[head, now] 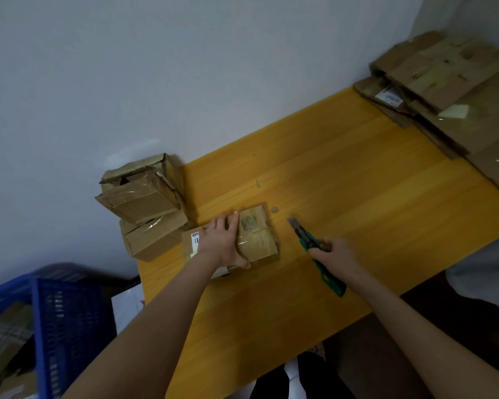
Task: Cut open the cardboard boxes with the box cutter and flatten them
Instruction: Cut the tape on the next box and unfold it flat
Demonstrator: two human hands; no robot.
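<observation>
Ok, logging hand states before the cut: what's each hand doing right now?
Left hand: open, resting flat on the taped cardboard box.
Right hand: holding the green box cutter, blade extended.

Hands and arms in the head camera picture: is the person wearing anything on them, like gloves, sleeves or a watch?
Nothing that shows. The left hand and the right hand have no gloves, and I can make out no rings, though the picture is soft. Both arms are uncovered down to the picture's edge, with no sleeve, watch or bracelet in view.
</observation>
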